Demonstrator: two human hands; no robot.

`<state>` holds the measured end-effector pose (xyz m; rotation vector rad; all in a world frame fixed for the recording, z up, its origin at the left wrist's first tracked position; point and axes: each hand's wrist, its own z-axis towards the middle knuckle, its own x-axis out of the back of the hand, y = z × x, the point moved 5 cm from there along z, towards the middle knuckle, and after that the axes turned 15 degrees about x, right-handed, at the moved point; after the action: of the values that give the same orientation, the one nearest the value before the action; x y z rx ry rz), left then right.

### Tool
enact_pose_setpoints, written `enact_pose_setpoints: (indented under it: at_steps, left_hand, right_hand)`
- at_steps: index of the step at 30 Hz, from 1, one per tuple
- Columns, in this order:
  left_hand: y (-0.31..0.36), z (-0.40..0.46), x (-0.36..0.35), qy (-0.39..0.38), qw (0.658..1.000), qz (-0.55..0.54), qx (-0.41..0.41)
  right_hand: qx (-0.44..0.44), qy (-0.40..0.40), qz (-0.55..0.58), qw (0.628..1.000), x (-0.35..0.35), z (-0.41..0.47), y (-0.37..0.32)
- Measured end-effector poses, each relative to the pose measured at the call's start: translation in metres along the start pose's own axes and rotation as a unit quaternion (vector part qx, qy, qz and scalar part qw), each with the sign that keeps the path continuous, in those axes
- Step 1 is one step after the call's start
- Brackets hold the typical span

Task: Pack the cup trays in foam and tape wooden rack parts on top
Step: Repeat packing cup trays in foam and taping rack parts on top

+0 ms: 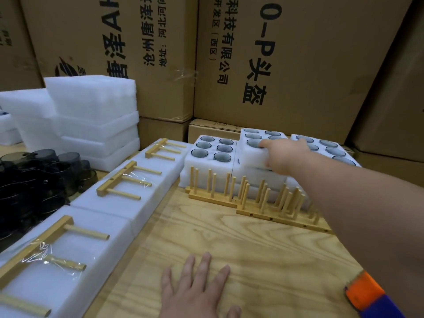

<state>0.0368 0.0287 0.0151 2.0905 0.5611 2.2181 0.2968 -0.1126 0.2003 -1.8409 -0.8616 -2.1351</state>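
Note:
My right hand (284, 154) reaches to the back of the wooden table (218, 244) and grips the near right corner of a white foam cup tray (253, 152) holding several grey glass cups; my thumb lies on its top. This tray sits atop other foam. A second cup tray (206, 157) stands to its left and a third (330, 149) to its right. My left hand (197, 288) rests flat on the table, fingers spread. Wooden rack parts (257, 198) with upright pegs stand in front of the trays.
Along the left runs a row of closed foam packs (128, 200) with wooden rack parts (121, 180) taped on top. Stacked foam sheets (96, 118) and dark glass cups (39, 177) sit at the far left. Cardboard boxes (286, 65) wall the back. A tape dispenser (367, 294) lies at bottom right.

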Motion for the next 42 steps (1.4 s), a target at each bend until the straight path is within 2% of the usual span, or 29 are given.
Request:
enact_pose_setpoints:
  at_steps: [3,4,9,11,13,15,18,22,29,34,42]
  left_hand:
    - [0.002,-0.002,0.003,-0.040,0.999,0.029,0.021]
    - [0.001,-0.003,0.005,-0.016,0.999,0.036,0.024]
    - [0.006,-0.013,0.003,-0.017,0.999,0.025,0.034]
    - [0.001,-0.011,0.002,-0.046,0.998,0.001,0.053]
    - [-0.005,-0.005,-0.008,-0.007,0.999,0.013,0.052]
    - [-0.007,-0.004,-0.016,-0.030,0.997,0.011,0.067]
    - [-0.006,-0.007,-0.012,-0.020,0.997,0.021,0.067]
    - [-0.005,-0.007,-0.008,-0.006,0.999,-0.007,0.039]
    - [-0.003,0.000,-0.002,-0.038,0.996,-0.076,0.035]
    - [-0.003,-0.001,0.000,-0.032,0.996,-0.074,0.028]
    - [-0.005,-0.010,-0.004,-0.017,0.999,-0.035,0.036]
  right_hand:
    - [-0.025,0.024,0.007,0.999,0.012,-0.002,0.004]
    - [-0.029,0.032,0.011,0.999,0.016,-0.004,0.005]
    - [-0.034,0.101,0.026,0.994,0.037,-0.023,0.006]
    - [-0.027,0.133,0.045,0.990,0.045,-0.038,0.004]
    - [-0.013,0.158,0.058,0.986,0.051,-0.058,-0.002]
    - [0.005,0.171,0.056,0.984,0.055,-0.082,-0.011]
    - [0.036,0.174,0.046,0.983,0.058,-0.122,-0.031]
    - [0.064,0.156,0.061,0.984,0.057,-0.176,-0.055]
    - [0.094,0.117,0.091,0.985,0.030,-0.253,-0.088]
    - [0.109,0.078,0.114,0.984,0.000,-0.291,-0.108]
    - [0.174,-0.089,0.138,0.971,-0.029,-0.315,-0.126]
